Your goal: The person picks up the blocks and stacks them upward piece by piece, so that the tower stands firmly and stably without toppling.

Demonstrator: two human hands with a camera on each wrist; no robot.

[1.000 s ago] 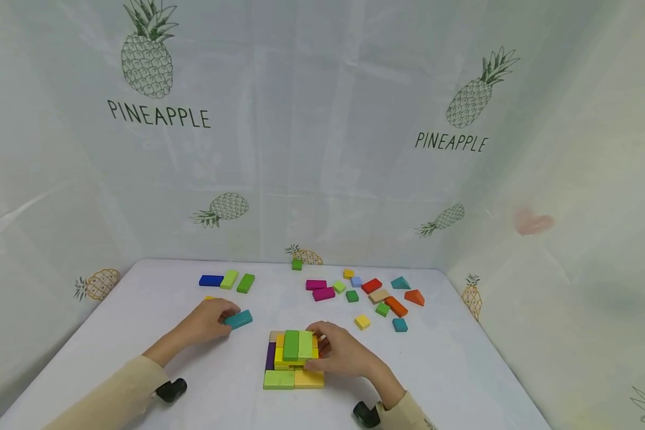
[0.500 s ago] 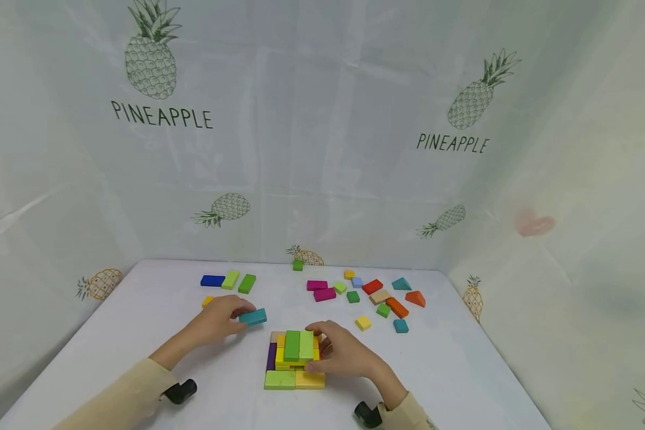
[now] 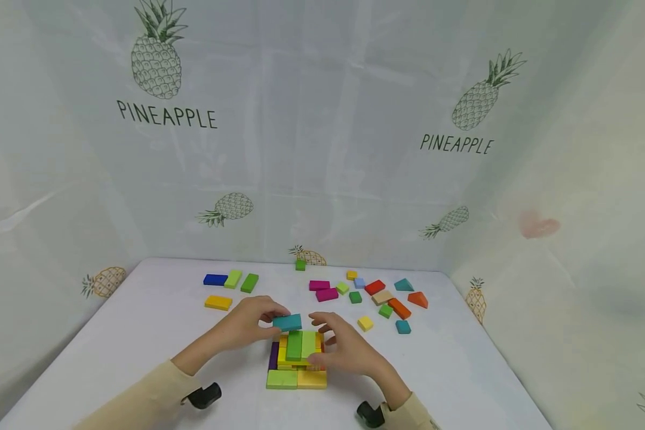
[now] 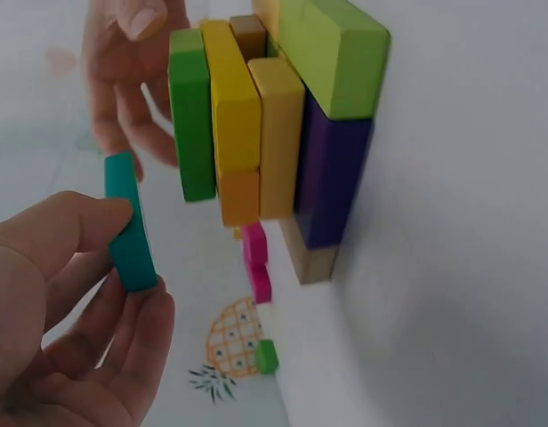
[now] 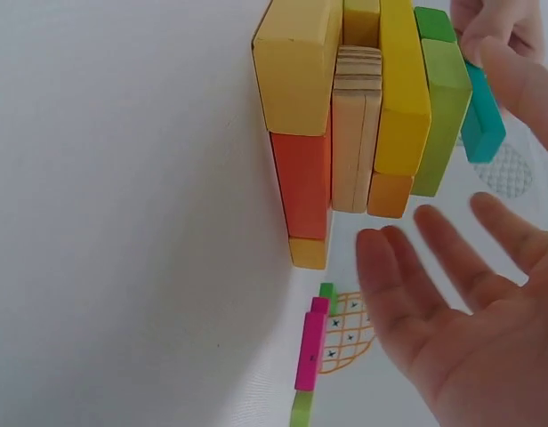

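Note:
My left hand (image 3: 247, 323) pinches a teal block (image 3: 287, 323) between thumb and fingers, held just over the back of a stack of coloured blocks (image 3: 282, 379). On the stack's top layer lie a green block (image 3: 294, 345) and a light green block (image 3: 308, 344), side by side. Yellow blocks (image 4: 234, 107) sit beneath them, with purple (image 4: 332, 182) and orange-red (image 5: 302, 182) blocks in the lowest layer. Beside the stack's right side is my right hand (image 3: 349, 346), holding nothing. Its fingers (image 5: 407, 267) are spread and loosely bent in the right wrist view.
A blue block (image 3: 215, 279), two green ones and a yellow block (image 3: 218, 303) lie at the back left. Magenta blocks (image 3: 326, 294) and several small mixed pieces, including an orange triangle (image 3: 418, 300), are scattered at the back right. A pineapple-print curtain (image 3: 322, 149) hangs behind the table.
My left hand has carried the teal block rightward from the table's left side to over the stack, uncovering the yellow block. My right hand's fingers have lifted slightly and spread off the stack.

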